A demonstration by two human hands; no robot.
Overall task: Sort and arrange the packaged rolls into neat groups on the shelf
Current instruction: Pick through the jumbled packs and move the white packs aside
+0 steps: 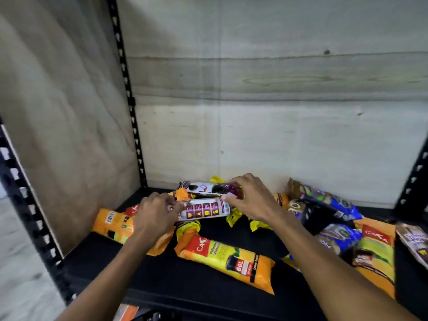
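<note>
Both hands meet at mid-frame over the black shelf (162, 279). The left hand (155, 214) pinches the left end of a white-and-purple roll (205, 210), the right hand (250, 200) its right end, so its long axis runs left-right. A second white roll (208, 188) lies parallel just behind. An orange Casa pack (227, 262) lies diagonally at lower centre.

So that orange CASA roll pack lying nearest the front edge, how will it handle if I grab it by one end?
The orange CASA pack will probably sag a little: its glossy film wrapper looks soft and crinkled at the ends. It looks plump and flattened, so likely won't roll far. The shiny plastic may be slippery on the black shelf.
</note>
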